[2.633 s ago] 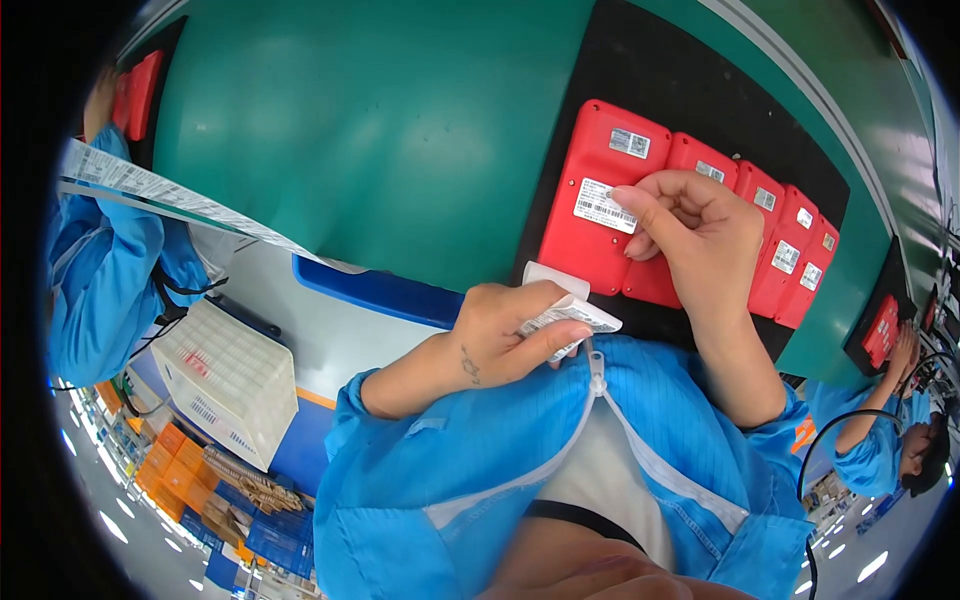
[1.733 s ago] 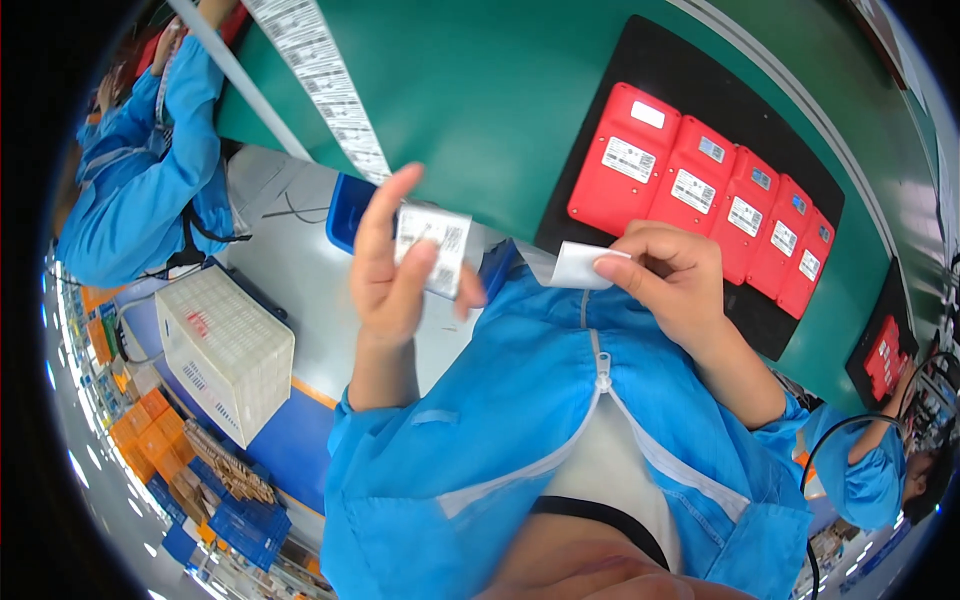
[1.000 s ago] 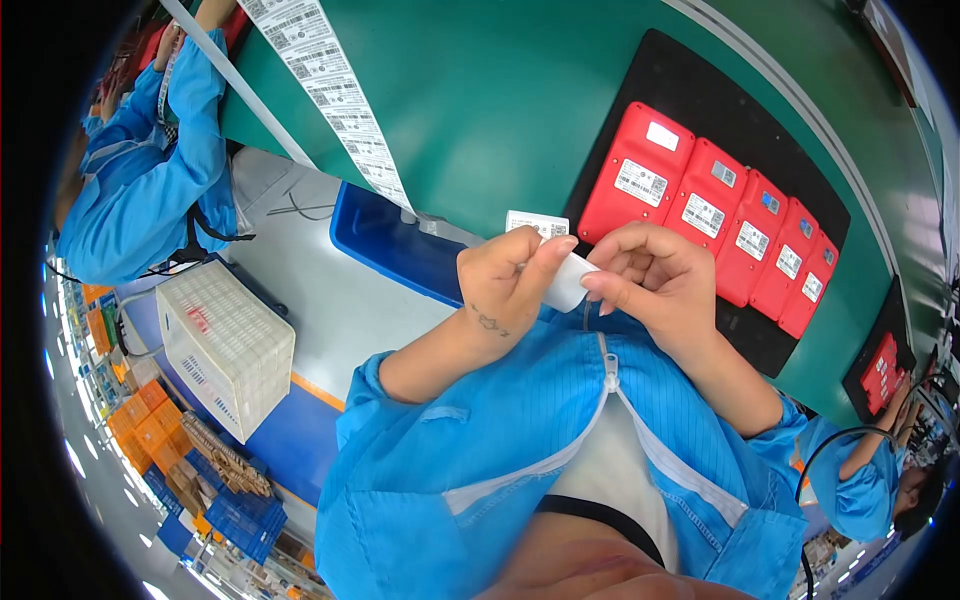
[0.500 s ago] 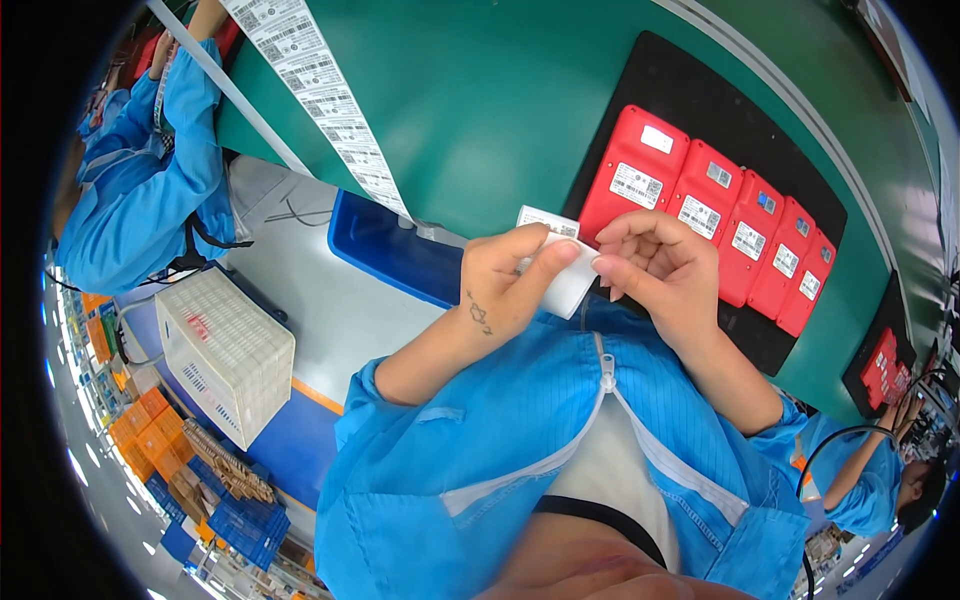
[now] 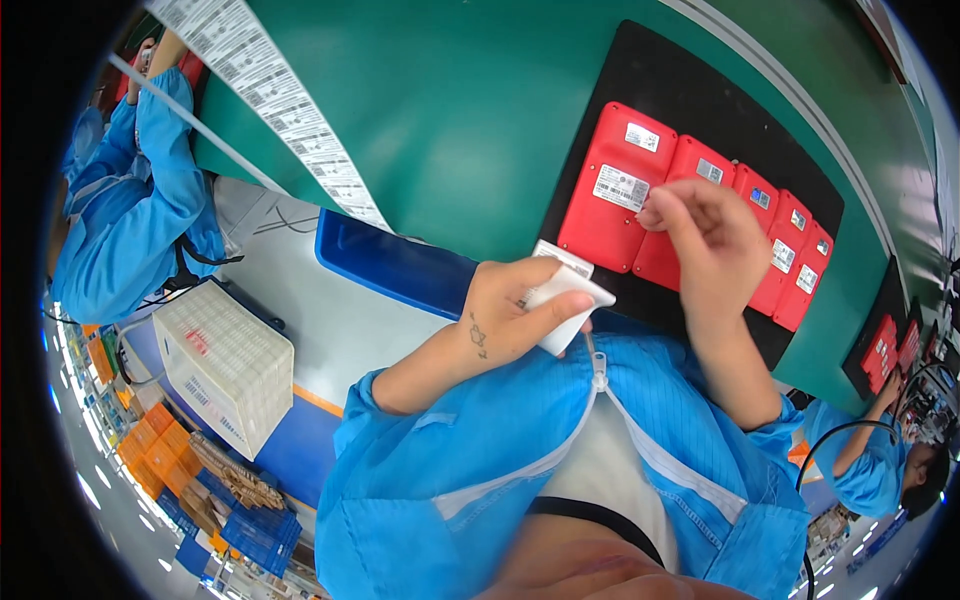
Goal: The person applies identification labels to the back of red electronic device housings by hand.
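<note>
My left hand (image 5: pixel 510 310) is closed round a folded strip of white labels (image 5: pixel 560 297), its thumb pressed on top. My right hand (image 5: pixel 718 245) hangs over the row of red devices, thumb and forefinger pinched together beside the large label (image 5: pixel 622 187) on the leftmost red device (image 5: pixel 600 228). Whatever sits between those fingertips, if anything, is too small to make out. Several more red devices (image 5: pixel 690 160) lie side by side to its right, each with white or silvery stickers; my right hand hides part of them.
The devices rest on a black mat (image 5: pixel 640 60) on the green table (image 5: pixel 450 120). A long printed label strip (image 5: pixel 290 110) hangs at the far left, above a blue bin (image 5: pixel 385 265). A white crate (image 5: pixel 225 360) stands lower left. Co-workers in blue (image 5: pixel 140 200) sit left and right.
My right hand has left the label strip and moved right and away, over the red devices. My left hand still holds the strip, slightly lower in view. The whole view has shifted a little.
</note>
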{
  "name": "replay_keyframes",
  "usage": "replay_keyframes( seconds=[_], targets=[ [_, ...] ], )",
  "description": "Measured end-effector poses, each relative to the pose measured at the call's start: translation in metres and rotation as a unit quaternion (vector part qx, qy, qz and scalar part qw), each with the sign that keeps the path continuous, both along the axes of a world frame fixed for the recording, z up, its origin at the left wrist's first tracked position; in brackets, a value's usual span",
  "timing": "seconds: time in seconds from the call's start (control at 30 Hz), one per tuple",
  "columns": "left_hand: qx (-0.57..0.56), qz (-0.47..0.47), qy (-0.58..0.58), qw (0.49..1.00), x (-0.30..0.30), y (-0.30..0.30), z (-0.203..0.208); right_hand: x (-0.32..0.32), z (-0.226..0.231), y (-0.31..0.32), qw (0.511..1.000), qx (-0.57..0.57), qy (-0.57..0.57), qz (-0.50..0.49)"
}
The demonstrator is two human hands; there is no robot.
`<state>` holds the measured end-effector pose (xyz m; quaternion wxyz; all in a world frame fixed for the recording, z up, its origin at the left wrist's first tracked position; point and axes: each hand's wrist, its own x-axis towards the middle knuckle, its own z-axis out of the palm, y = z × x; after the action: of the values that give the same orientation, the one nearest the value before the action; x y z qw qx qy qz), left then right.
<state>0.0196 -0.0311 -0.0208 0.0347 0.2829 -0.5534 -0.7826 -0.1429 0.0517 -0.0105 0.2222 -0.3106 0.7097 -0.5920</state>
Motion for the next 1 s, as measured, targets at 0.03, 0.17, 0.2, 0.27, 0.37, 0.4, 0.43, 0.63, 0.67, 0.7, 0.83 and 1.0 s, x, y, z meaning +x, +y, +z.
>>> replay_keyframes(
  seconds=[0.03,0.17,0.2,0.27,0.37,0.4,0.43,0.63,0.67,0.7,0.83,1.0],
  targets=[
    [-0.106,-0.028,0.059,0.992,0.004,-0.003,-0.008,-0.007,0.003,-0.004,0.996,0.047,-0.068,0.026],
    [-0.181,-0.019,0.103,0.978,-0.002,-0.002,-0.01,-0.014,0.004,-0.009,0.98,0.136,-0.138,0.036],
    [-0.184,0.01,0.109,0.977,-0.005,-0.001,-0.009,-0.013,0.003,-0.01,0.98,0.138,-0.141,0.033],
    [-0.184,-0.009,0.108,0.977,-0.004,-0.004,-0.011,-0.012,0.003,-0.011,0.979,0.159,-0.126,0.012],
    [-0.087,-0.011,0.107,0.99,0.0,-0.005,-0.01,-0.006,0.004,-0.016,0.98,0.166,-0.109,0.007],
    [0.008,0.002,0.102,0.995,-0.002,-0.003,-0.007,-0.006,0.005,-0.015,0.98,0.165,-0.112,0.004],
    [0.008,-0.001,0.1,0.995,-0.003,-0.002,-0.008,-0.007,0.005,-0.013,0.98,0.167,-0.106,0.005],
    [0.084,-0.005,0.147,0.986,0.0,-0.006,-0.015,-0.006,0.004,-0.013,0.98,0.174,-0.097,0.012],
    [0.064,-0.003,0.141,0.988,0.0,-0.005,-0.015,-0.006,0.004,-0.013,0.98,0.173,-0.094,0.015],
    [0.045,-0.002,0.135,0.99,0.0,-0.005,-0.014,-0.007,0.004,-0.013,0.98,0.173,-0.094,0.014],
    [0.032,-0.005,0.121,0.992,-0.001,-0.003,-0.013,-0.009,0.004,-0.013,0.982,0.174,-0.073,0.03],
    [0.004,0.021,0.06,0.998,-0.003,0.0,-0.007,-0.013,0.008,-0.018,0.973,0.218,0.03,0.068]
  ],
)
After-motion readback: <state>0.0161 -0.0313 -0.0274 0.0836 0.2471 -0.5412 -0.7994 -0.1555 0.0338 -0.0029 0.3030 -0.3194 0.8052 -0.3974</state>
